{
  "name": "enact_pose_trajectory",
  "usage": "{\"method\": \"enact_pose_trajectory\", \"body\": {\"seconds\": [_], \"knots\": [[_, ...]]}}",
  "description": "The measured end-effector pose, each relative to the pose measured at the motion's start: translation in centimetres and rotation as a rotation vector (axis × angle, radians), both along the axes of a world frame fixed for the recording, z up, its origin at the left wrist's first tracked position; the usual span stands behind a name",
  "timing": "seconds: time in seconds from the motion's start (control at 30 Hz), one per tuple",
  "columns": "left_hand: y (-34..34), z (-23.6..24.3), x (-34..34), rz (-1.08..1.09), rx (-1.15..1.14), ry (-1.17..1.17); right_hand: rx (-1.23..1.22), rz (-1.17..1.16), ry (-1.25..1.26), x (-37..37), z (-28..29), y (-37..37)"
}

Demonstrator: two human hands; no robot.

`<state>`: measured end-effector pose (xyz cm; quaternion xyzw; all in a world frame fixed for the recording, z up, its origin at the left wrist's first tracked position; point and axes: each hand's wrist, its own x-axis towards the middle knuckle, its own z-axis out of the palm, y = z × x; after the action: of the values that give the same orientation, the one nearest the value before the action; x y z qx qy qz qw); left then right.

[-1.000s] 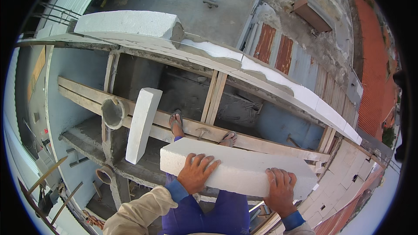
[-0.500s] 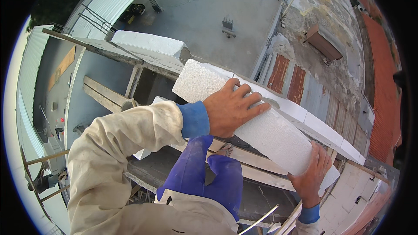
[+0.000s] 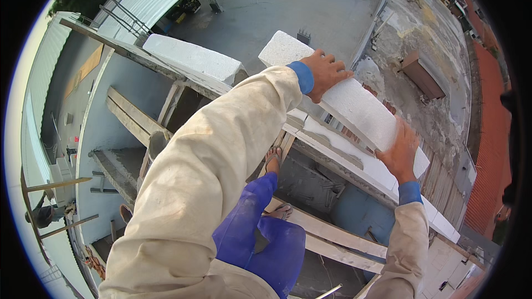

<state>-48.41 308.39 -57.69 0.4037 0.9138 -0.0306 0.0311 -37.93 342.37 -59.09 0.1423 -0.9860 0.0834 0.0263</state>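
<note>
A long white block is raised out over the wall at the upper middle right. My left hand wraps over its top near the upper-left end, and my right hand grips its lower-right end. Under and beside it runs the white wall top with grey mortar patches. Another white block lies on the wall to the left of the held one. My sandalled feet rest on wooden boards below.
Wooden planks span open bays with drops beneath. A mortar bucket is partly behind my left arm. Another person is at the far left by poles. Beyond the wall are a lower concrete yard and rusty roof sheets.
Both hands have moved up and away from my body with the block, which went from over the planks to over the wall. My left foot has stepped forward toward the wall.
</note>
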Motion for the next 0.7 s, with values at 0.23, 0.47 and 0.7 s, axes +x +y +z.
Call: {"method": "enact_pose_trajectory", "body": {"seconds": [0.23, 0.47, 0.7], "knots": [[-4.1, -8.9, 2.2, 0.110, 0.076, -0.227, 0.022, 0.043, -0.263, -0.9, -5.9, -4.1], [-6.4, -14.0, 3.9, 0.177, 0.100, -0.265, 0.032, 0.077, -0.335, -0.5, -9.9, -6.6], [-7.8, -15.2, 4.2, 0.229, 0.124, -0.206, 0.012, 0.103, -0.324, -0.6, -11.5, -8.6]]}}
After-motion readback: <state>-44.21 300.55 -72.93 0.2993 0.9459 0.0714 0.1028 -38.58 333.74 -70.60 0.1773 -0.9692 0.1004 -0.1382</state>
